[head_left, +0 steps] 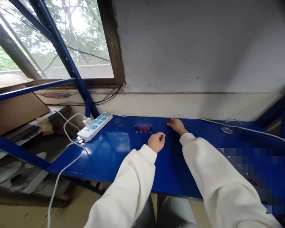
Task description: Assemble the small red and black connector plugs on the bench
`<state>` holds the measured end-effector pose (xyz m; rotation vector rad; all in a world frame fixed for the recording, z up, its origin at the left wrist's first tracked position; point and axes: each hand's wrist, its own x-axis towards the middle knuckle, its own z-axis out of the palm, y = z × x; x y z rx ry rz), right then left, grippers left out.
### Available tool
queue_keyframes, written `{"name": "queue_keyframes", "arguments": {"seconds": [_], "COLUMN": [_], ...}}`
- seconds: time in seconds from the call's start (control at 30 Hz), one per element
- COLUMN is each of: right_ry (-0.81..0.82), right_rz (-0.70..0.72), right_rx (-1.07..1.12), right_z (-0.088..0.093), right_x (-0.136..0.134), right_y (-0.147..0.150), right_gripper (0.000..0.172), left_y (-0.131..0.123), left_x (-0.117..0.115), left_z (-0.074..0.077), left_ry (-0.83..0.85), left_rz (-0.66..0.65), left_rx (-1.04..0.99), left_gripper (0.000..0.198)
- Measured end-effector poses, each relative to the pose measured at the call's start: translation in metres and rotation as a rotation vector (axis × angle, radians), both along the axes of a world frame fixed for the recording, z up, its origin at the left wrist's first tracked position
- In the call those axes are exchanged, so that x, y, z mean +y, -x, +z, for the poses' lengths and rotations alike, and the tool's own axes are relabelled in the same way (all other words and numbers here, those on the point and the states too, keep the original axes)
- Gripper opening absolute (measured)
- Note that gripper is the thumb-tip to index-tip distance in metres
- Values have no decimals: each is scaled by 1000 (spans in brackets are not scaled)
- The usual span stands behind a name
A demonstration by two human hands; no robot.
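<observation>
Several small upright pieces with red or black tops and pale metallic lower ends stand in a row on the blue table (102,164); a black one (136,128) is at the left end, a red one (141,128) beside it, and another black one (150,129) at the right end. My left hand (156,142) is just right of and nearer than this row, fingers curled in a pinch; whatever it may hold is too small to make out. Toward the back, my right hand (177,125) pinches a small red piece (169,121). Tiny dark bits (190,128) lie right of that hand.
A white power strip (95,126) with a plugged-in adapter (87,122) sits at the table's left, its cable hanging over the edge. At the back right are a round clear object (227,130) and a pale cable (258,131). A wall (204,106) runs behind.
</observation>
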<state>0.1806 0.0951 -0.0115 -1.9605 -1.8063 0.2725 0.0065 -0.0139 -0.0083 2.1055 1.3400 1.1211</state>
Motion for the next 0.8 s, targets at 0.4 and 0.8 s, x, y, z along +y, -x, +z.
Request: {"name": "queue_keyframes", "arguments": {"seconds": [0.4, 0.8], "right_ry": [69, 98], "right_rz": [38, 38], "right_rx": [53, 209], "right_z": [6, -4], "right_x": [1, 8], "right_y": [-6, -14], "right_gripper": [14, 19], "left_y": [1, 1], "left_x": [-2, -1], "left_z": [5, 2], "left_ry": [13, 2], "left_rz": [5, 10], "left_rx": [67, 66], "left_gripper": [24, 23]}}
